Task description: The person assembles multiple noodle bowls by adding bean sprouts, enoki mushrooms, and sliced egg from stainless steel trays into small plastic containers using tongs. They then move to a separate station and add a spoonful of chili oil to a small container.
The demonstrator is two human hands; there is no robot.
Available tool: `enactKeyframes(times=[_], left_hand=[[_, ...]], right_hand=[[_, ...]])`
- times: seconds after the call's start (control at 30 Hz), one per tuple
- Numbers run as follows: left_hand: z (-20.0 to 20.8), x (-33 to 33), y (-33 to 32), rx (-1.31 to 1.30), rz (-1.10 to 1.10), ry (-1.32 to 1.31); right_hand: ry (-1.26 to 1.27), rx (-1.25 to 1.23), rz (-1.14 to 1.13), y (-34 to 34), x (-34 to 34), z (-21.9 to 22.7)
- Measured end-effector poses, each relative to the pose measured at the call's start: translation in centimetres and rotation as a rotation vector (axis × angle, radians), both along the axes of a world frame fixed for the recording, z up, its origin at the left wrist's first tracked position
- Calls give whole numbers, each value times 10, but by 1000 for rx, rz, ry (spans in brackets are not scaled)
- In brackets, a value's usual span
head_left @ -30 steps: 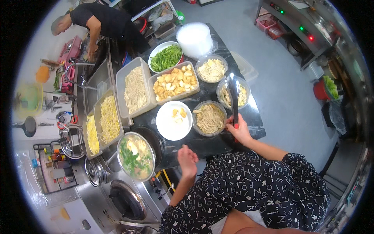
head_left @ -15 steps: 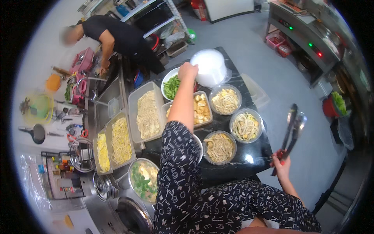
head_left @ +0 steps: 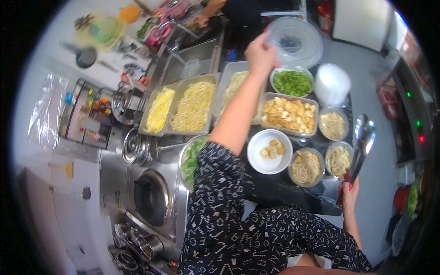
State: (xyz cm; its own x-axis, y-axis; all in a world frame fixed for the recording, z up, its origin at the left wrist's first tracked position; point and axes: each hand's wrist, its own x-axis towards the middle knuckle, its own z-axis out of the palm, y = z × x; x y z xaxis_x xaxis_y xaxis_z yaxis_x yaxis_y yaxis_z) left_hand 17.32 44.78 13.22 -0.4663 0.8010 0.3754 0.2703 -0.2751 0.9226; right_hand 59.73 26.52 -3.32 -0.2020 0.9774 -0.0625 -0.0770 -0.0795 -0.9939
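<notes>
My left hand (head_left: 260, 56) reaches over the far side of the table and grips a clear round plastic bowl (head_left: 302, 50) by its edge. In front of my right side, my right hand (head_left: 349, 191) is closed around metal tongs (head_left: 362, 149), their tips pointing up and away. Below the held bowl lies a white bowl of chopped greens (head_left: 292, 83). Near the tongs stand several clear bowls of noodles (head_left: 305, 167). A white bowl (head_left: 256, 158) with a few tofu pieces sits beside a tub of fried tofu (head_left: 288, 114).
A stack of translucent round containers (head_left: 332, 85) stands at the table's far right. Tubs of bean sprouts (head_left: 192, 106) and yellow strips (head_left: 159, 110) are left, beside the sink (head_left: 199, 52) and stove (head_left: 151, 197). Another person's hand (head_left: 200, 19) is over the sink.
My left hand has left the container stack and moved left with a clear bowl. The view has shifted, bringing the white bowl with tofu pieces into sight. The right hand still holds the tongs.
</notes>
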Motion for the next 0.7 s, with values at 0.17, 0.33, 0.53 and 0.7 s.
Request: enactKeyframes(times=[0.17, 0.33, 0.53, 0.7], left_hand=[[8, -133, -184, 108, 47, -340], [-28, -224, -380, 110, 376, -572], [-90, -220, -487, 167, 394, -811], [-103, -215, -501, -5, 466, -844]], right_hand=[[-424, 282, 348, 44, -105, 70], [-748, 1010, 627, 99, -298, 125], [-1324, 1300, 887, 107, -507, 110], [-1413, 1134, 1024, 98, -528, 104]])
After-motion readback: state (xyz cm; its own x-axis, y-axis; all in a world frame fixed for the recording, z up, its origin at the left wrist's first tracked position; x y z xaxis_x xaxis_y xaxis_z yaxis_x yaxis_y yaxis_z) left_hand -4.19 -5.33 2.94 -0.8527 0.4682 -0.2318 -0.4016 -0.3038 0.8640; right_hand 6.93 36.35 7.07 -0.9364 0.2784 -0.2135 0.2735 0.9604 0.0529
